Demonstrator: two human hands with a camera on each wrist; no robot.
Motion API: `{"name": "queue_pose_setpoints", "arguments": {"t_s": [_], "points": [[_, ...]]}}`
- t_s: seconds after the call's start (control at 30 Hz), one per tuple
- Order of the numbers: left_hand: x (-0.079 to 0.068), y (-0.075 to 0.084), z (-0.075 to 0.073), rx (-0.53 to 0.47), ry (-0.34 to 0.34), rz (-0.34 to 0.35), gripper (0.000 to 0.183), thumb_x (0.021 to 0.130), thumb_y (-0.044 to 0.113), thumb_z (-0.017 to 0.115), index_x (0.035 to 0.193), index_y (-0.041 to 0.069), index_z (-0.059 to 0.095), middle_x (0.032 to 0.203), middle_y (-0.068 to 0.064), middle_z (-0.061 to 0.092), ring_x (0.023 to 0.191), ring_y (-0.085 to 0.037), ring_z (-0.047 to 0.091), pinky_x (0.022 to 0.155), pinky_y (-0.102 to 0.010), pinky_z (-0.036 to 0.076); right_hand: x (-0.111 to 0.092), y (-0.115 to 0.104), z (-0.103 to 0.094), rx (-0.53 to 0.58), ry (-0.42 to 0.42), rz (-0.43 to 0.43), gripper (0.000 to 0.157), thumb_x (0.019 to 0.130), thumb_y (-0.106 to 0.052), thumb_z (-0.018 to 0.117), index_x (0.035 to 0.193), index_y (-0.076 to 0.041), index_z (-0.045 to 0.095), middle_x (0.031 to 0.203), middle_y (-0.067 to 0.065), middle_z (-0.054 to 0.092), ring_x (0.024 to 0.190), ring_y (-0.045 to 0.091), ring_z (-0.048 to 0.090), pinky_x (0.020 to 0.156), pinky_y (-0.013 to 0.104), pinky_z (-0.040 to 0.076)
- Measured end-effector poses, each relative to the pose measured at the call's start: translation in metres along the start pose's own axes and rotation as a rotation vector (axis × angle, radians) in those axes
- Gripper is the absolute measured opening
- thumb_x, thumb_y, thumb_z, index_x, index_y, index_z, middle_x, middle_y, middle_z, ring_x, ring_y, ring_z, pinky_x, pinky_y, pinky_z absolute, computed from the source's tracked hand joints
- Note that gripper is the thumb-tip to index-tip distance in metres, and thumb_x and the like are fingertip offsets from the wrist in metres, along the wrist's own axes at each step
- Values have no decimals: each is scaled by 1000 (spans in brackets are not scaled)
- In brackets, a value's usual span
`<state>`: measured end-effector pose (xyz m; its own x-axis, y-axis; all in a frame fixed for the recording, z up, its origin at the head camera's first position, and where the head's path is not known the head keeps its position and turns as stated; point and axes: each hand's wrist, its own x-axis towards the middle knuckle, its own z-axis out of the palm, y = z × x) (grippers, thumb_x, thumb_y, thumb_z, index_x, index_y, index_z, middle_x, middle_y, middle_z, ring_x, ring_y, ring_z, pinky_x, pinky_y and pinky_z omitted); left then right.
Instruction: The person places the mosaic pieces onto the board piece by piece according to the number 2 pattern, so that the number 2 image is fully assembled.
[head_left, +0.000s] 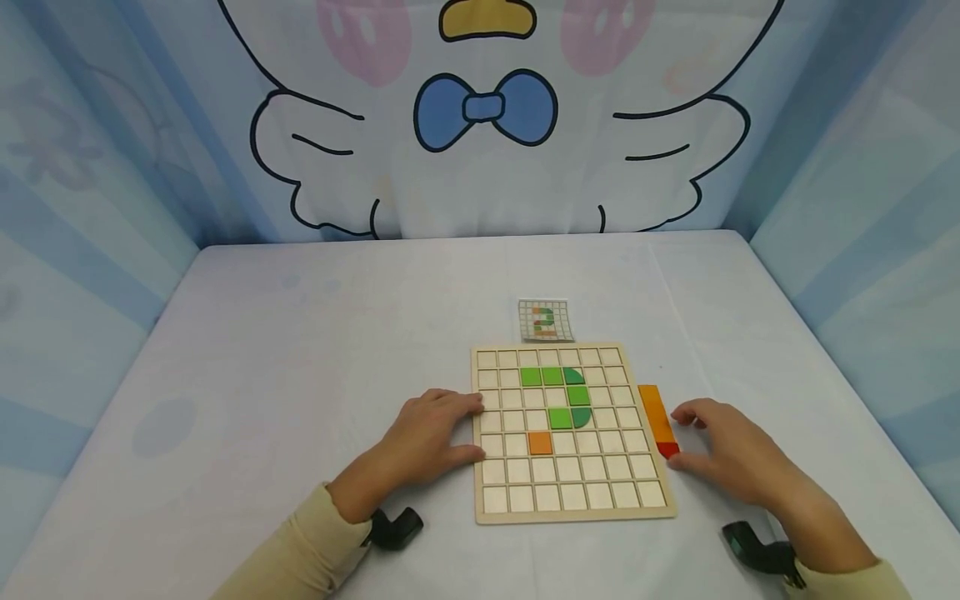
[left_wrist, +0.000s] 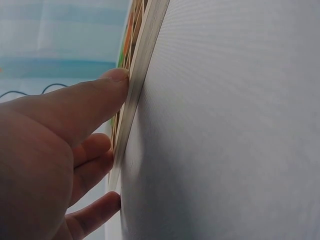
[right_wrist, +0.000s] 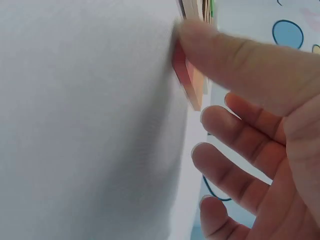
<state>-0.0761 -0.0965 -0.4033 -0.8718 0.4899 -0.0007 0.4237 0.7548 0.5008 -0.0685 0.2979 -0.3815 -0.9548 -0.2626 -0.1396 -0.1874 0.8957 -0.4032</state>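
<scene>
A wooden grid board [head_left: 573,517] lies on the table, with several green square tiles [head_left: 577,396], dark green rounded tiles [head_left: 581,417] and one orange square tile [head_left: 540,442] in its cells. My left hand [head_left: 426,435] rests at the board's left edge, thumb and fingertips against the rim; the left wrist view shows the board's side [left_wrist: 141,60] close up. Along the right edge runs an orange strip [head_left: 655,412] with a red piece [head_left: 667,450] at its near end. My right hand [head_left: 738,450] is beside them, thumb at the red piece [right_wrist: 183,70], its other fingers loosely bent and apart.
Just beyond the board lies a small card [head_left: 546,320] printed with a grid and a coloured pattern. A white cloth covers the table [head_left: 315,333]. Printed curtains [head_left: 487,192] stand at the back and both sides.
</scene>
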Motion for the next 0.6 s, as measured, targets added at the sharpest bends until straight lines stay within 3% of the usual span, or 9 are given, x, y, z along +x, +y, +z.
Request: {"name": "queue_pose_setpoints", "arguments": {"t_s": [0.27,0.6], "points": [[0,-1,0,10,10,13,57,85,36,80,133,11,61,136,-5,61,124,-31,52,97,-53,42,8,-3,1,-1,23,-26,37,81,-18,84,109,-1,66,99,4,64,91,28,56,82,50,47],[0,-1,0,7,8,10,56,86,36,80,133,12,61,137,-5,60,124,-31,52,97,-53,42,12,-3,3,1,35,-23,28,84,-12,80,106,-2,67,95,2,65,87,26,57,79,49,50]]}}
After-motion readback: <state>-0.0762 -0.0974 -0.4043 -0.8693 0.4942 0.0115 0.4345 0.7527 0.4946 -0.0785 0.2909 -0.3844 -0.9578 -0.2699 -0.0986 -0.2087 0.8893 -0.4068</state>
